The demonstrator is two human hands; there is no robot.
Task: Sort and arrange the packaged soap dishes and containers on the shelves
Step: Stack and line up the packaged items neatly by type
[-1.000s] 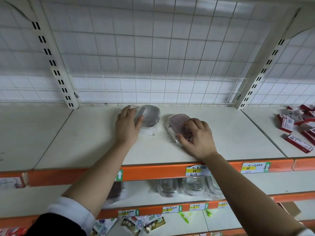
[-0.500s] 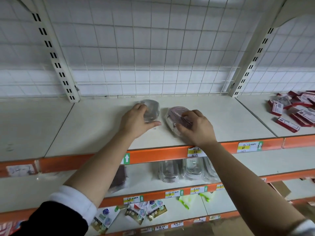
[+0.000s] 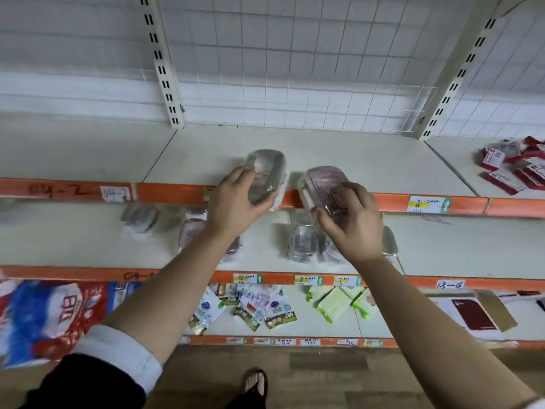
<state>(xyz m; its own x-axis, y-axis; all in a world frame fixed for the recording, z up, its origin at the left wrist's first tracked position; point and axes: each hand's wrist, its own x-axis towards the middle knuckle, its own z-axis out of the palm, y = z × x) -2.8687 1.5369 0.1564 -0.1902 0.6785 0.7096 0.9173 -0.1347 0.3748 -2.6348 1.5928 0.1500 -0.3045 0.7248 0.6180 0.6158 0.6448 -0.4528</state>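
Orange shelf edge [image 3: 67, 188]: handwritten "04-2". Left hand [image 3: 236, 202] curls round the wrapped clear soap dish [image 3: 268, 172], held at that edge, long axis pointing away. Just beside it, right hand [image 3: 351, 222] grips the pink soap dish [image 3: 324, 184], same heading. Price tag [image 3: 427, 204] unreadable.

Head-worn view, down onto near shelves [image 3: 368, 163]

Top shelf [image 3: 368, 160] — red packets [image 3: 504, 180], middle shelf [image 3: 457, 246] — wrapped soap dishes [image 3: 302, 242]
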